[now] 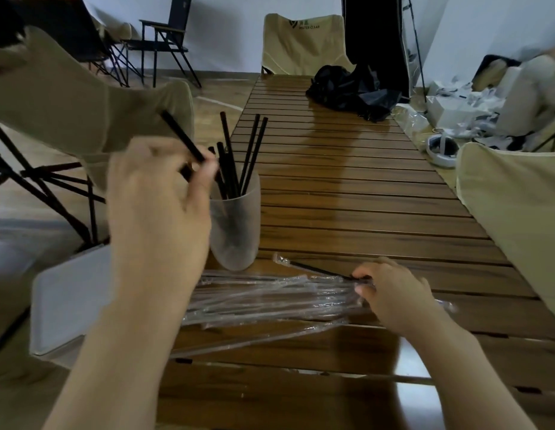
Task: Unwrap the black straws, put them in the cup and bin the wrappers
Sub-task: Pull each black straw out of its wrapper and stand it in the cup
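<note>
Black plastic straws (239, 156) upright in frosted translucent cup (236, 231), right of left hand (158, 197) pinching bare straw (181, 136) | slatted brown wooden table (347, 187), beige folding chairs (302, 41) | right hand (391, 293) pinching wrapped straw (316, 269) atop clear-wrapped pile (264, 299)

A person's left hand (160, 193) is raised beside a frosted cup (236, 225), pinching a bare black straw (183, 138) that tilts up and to the left. Several black straws (239, 156) stand in the cup. The right hand (394, 293) rests on a pile of clear-wrapped straws (270, 301) lying across the slatted wooden worktop (347, 187), its fingers (361, 279) pinching one wrapped straw (313, 269). A white bin (68, 299) sits just left of the worktop.
</note>
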`<state>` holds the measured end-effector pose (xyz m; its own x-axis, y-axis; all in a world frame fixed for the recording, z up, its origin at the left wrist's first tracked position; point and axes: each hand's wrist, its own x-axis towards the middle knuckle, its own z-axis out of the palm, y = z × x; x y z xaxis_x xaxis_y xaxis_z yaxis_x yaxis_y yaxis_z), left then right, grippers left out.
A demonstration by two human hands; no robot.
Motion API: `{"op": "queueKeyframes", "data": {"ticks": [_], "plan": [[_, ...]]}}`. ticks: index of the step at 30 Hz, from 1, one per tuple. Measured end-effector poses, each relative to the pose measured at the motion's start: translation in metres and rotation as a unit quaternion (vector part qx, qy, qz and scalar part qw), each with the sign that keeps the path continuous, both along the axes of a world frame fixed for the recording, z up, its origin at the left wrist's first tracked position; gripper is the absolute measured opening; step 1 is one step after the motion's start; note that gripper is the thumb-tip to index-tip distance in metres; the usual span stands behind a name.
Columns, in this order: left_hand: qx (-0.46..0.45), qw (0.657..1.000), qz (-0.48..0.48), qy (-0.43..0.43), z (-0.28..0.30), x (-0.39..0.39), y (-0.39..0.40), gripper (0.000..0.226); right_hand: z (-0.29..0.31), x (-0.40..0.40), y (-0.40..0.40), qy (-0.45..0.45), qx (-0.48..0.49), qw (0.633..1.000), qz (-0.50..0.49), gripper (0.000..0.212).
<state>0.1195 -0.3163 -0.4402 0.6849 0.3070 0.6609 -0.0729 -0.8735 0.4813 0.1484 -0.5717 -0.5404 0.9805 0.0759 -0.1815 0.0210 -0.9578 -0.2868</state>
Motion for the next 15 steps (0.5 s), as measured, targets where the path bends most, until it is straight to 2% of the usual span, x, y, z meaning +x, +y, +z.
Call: {"op": "queueKeyframes", "data": {"ticks": [3, 6, 11, 15], "plan": [[0.009, 0.999, -0.011, 0.050, -0.011, 0.003, -0.003, 0.037, -0.001, 0.000, 0.002, -0.056, 0.003, 0.998, -0.016, 0.018], [-0.009, 1.000, -0.016, 0.010, -0.007, 0.000, -0.008, 0.050, -0.001, -0.002, 0.008, -0.080, 0.002, 0.997, -0.024, 0.014], [-0.037, 0.994, -0.054, -0.083, -0.001, -0.006, -0.021, 0.047, 0.000, -0.003, 0.012, -0.083, -0.002, 0.996, -0.018, 0.007], [-0.027, 0.989, -0.059, -0.135, 0.000, -0.011, -0.031, 0.037, 0.004, -0.005, 0.012, -0.093, 0.000, 0.996, 0.008, 0.011]]}}
